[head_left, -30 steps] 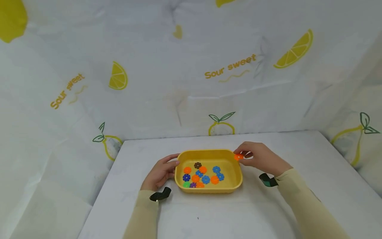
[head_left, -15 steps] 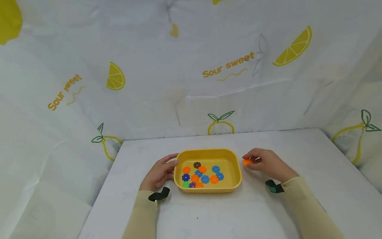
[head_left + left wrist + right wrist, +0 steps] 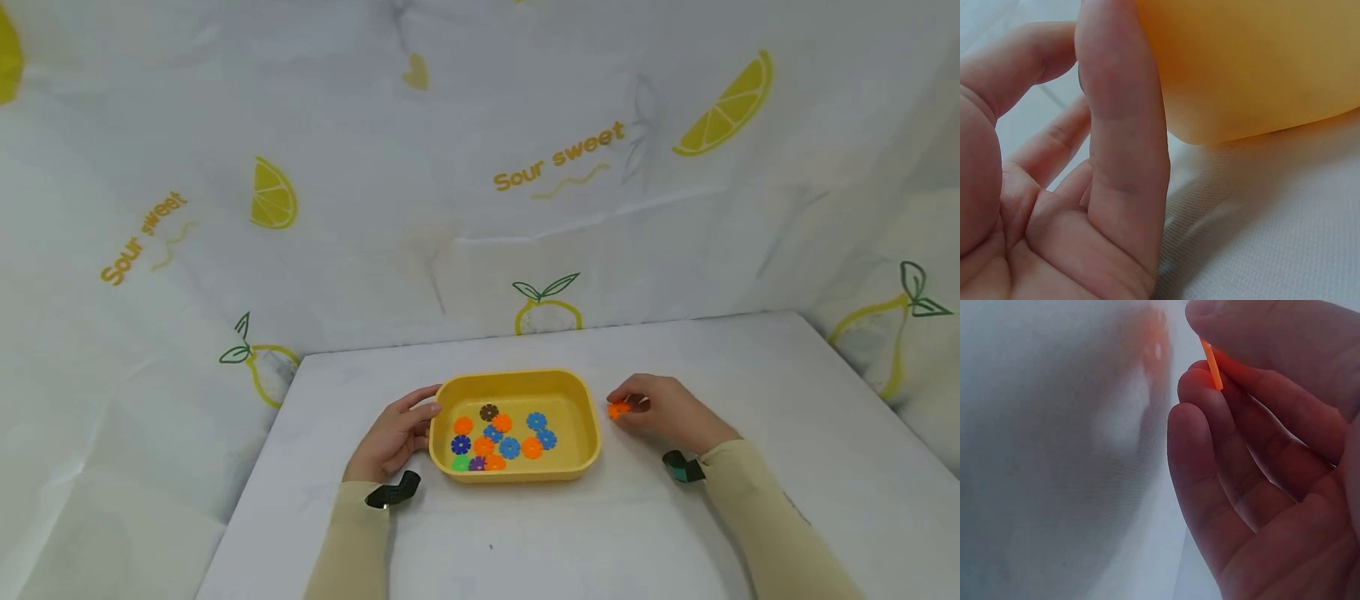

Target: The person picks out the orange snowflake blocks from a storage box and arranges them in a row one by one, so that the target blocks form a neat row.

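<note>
A shallow yellow plastic tray (image 3: 558, 396) lies on the white table, holding several notched snowflake discs in orange, blue, green, purple and brown. My left hand (image 3: 390, 437) holds the tray's left end, thumb at the rim and fingers along the outside. In the left wrist view, its fingers meet the tray wall (image 3: 1260, 69). Just past the tray's right end, my right hand (image 3: 667, 408) pinches an orange snowflake disc (image 3: 618, 411) close over the table. The right wrist view shows that disc (image 3: 1212, 365) edge-on between thumb and fingers, partly hidden by them.
The white table (image 3: 525, 533) reaches back to a white cloth backdrop (image 3: 360, 250) printed with lemons and lettering. Inside the tray, the discs gather toward the left and front, among them a brown disc (image 3: 489, 412) and a green disc (image 3: 461, 462).
My right hand has moved from the tray's right rim outward and down toward the table, still pinching the orange disc. The left hand stays at the tray; the head view has shifted slightly.
</note>
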Demonstrator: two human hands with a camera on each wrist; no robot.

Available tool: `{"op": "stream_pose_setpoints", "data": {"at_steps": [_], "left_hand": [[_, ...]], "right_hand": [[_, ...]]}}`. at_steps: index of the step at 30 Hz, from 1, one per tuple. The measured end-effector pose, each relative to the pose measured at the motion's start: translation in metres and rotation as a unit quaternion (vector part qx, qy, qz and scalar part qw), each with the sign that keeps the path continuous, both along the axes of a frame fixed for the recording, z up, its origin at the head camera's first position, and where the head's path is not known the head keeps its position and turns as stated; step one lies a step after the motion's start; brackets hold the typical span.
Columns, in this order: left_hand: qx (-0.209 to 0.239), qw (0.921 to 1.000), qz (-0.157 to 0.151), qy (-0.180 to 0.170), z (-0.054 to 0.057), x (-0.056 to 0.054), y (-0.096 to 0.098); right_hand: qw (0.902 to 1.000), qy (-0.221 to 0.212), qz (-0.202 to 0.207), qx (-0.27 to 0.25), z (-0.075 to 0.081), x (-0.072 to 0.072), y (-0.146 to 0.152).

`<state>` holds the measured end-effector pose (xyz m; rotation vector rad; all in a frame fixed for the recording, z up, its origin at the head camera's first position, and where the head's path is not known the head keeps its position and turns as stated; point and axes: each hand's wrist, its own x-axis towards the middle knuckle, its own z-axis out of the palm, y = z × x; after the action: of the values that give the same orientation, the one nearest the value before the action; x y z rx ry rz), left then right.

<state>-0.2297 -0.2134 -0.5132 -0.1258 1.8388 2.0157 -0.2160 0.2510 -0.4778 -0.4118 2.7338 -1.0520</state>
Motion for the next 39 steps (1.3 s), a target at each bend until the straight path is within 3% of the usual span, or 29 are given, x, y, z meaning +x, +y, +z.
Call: {"op": "stream_pose_setpoints", "data": {"at_steps": [24,39], "left_hand": [[0.022,0.9997,-0.008,-0.010,-0.003,0.004,-0.003],[0.026,0.9996,-0.004,-0.011,0.002,0.002,-0.001]], "right_hand": [[1.0000,-0.007,-0.005,0.001,-0.013,0.000,0.000],[0.9997,0.010,-0.009,0.022,-0.011,-0.004,-0.002]]}}
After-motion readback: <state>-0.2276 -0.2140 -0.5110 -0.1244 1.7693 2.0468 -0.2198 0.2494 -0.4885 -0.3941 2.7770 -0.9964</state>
